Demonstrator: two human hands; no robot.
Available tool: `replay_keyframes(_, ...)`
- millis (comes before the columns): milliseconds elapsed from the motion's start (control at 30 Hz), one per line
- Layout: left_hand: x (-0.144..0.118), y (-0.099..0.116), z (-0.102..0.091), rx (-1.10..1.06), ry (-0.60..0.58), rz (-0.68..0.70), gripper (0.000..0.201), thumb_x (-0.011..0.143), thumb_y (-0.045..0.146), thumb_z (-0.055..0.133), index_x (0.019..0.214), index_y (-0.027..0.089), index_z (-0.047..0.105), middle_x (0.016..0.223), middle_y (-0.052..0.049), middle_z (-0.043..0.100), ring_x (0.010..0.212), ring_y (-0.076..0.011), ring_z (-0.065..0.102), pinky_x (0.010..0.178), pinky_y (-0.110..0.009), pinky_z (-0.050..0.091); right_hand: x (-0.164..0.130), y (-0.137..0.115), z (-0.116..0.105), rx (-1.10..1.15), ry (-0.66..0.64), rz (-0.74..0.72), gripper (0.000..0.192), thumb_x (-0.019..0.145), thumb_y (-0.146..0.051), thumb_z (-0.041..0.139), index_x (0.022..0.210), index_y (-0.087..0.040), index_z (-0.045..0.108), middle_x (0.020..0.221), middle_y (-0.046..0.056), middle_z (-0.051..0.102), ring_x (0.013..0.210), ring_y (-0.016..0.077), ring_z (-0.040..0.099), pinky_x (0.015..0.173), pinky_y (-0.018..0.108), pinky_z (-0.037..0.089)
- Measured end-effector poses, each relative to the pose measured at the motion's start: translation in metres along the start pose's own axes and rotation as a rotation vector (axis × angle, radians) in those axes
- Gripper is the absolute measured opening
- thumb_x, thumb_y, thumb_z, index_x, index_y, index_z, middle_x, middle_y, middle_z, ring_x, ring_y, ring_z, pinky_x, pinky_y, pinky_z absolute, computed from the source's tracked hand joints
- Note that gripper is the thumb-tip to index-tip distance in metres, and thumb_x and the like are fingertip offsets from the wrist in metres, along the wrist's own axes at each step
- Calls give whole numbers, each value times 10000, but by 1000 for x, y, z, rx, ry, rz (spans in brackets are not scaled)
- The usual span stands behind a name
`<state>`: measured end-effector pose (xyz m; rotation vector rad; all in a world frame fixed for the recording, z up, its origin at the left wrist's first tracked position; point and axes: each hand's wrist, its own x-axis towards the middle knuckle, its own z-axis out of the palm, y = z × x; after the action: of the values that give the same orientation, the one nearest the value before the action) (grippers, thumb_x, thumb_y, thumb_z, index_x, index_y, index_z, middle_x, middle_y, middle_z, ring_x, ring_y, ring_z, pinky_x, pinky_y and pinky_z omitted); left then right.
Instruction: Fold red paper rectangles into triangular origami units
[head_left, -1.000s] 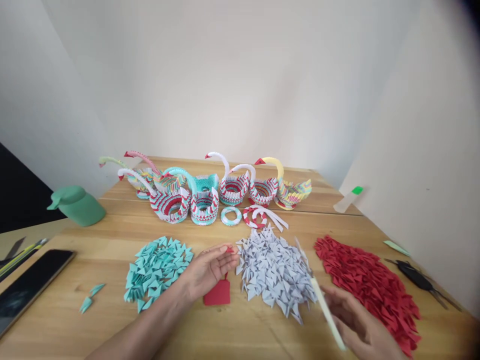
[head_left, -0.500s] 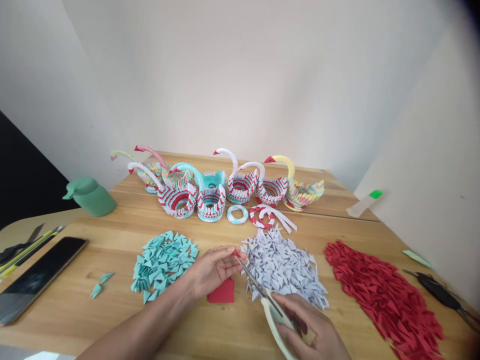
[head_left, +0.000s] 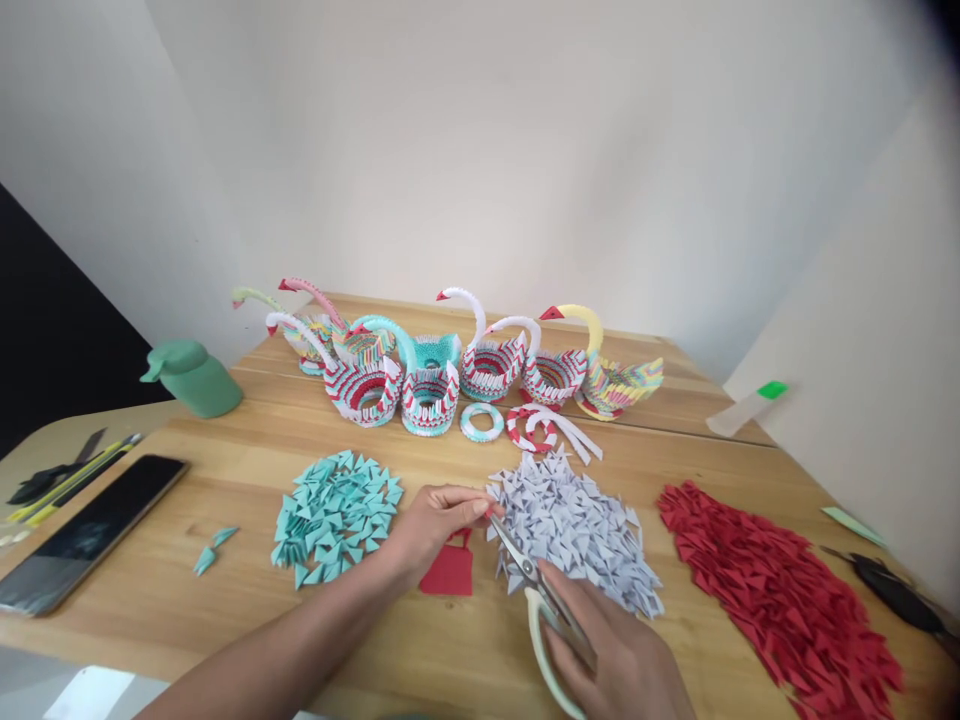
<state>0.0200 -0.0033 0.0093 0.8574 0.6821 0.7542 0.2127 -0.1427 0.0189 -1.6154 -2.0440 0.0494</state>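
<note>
Between the thumb and fingers of my left hand (head_left: 439, 522) is a small red piece of paper (head_left: 490, 512), mostly covered by the fingertips. My right hand (head_left: 611, 645) grips white-handled scissors (head_left: 529, 570), whose blade tips reach the red piece. Whether the blades are fully closed I cannot tell. On the table just below my left hand lies a red paper square (head_left: 448, 570), with a thin red strip at its top edge. A heap of pale lilac folded paper triangles (head_left: 574, 525) spreads right behind the scissors.
Teal triangles (head_left: 337, 515) are piled on the left, red ones (head_left: 780, 600) on the right. Paper swans (head_left: 427, 400) and paper rings (head_left: 481, 423) stand behind. A phone (head_left: 90, 530), a green bottle (head_left: 193, 378), a glue tube (head_left: 746, 410) and a black-handled tool (head_left: 892, 590) lie around.
My left hand has turned from palm-up to a pinch with its back showing. The scissors have shifted slightly with the red piece. The whole view has tilted a little.
</note>
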Motion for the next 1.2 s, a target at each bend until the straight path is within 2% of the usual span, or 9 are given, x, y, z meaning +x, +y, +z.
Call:
replay_keyframes(67,0,3,-1,-113,-29,-12,237,713,279,761,836,77,741,869,-129,738,818,-205,667,795,-299,495,2,-1,0,38,-27,2,396,824,-199,521,1211,-179,605,961,69,742,779,175,723,685,194,577)
replay_keyframes(167,2,9,-4,-281,-23,-73,213,692,251,780,814,83,729,841,-119,738,804,-207,683,784,-300,511,2,0,-6,168,-106,38,381,801,-205,563,1173,-175,639,1062,60,726,909,166,710,787,152,543)
replay_keyframes(300,2,12,-6,-357,-31,-140,201,691,233,783,804,79,719,815,-114,738,750,-186,692,756,-277,524,5,0,-13,267,-147,119,370,799,-216,567,1154,-184,666,1098,57,710,956,165,696,804,138,523)
replay_keyframes(633,-5,14,-2,-339,-80,-169,229,712,268,770,816,72,713,827,-126,737,752,-182,686,770,-289,509,11,3,-7,316,-155,167,370,791,-232,584,1150,-223,676,1093,53,711,949,197,698,801,212,545)
replay_keyframes(900,-3,13,-3,-348,-65,-173,221,702,259,775,817,80,717,832,-130,739,782,-200,687,795,-308,500,8,4,-10,359,-187,188,356,805,-252,588,1148,-224,679,1103,43,706,960,187,694,808,193,539)
replay_keyframes(1200,-5,15,-3,-343,-88,-173,224,710,266,771,834,87,720,852,-131,736,811,-199,681,806,-308,489,8,8,-3,330,-173,178,356,802,-274,585,1140,-224,685,1067,42,722,867,192,718,729,200,568)
